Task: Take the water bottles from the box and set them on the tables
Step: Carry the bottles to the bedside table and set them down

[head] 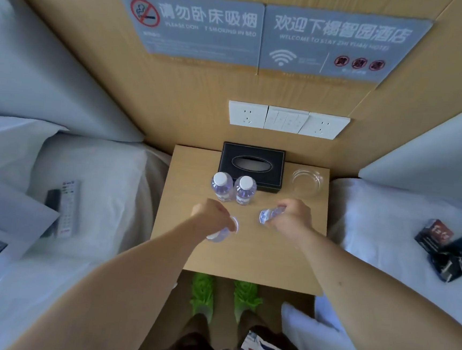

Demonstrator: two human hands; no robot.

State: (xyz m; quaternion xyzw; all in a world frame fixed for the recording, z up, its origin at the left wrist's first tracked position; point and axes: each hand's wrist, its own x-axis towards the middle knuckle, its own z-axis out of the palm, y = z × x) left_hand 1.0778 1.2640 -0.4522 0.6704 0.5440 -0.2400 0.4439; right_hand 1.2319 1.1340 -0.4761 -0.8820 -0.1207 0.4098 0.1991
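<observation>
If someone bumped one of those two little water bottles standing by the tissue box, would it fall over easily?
Probably fairly easily: each standing bottle is tall for its narrow base. They look full, so some weight should steady them. Being round, a toppled one would likely roll across the smooth bedside table.

two bottles (232, 190) before tissue box (251, 167), on nightstand (245, 254)

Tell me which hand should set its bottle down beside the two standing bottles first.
Left, probably. The left hand holds its bottle just in front of the standing bottles; the right hand is further aside.
</observation>
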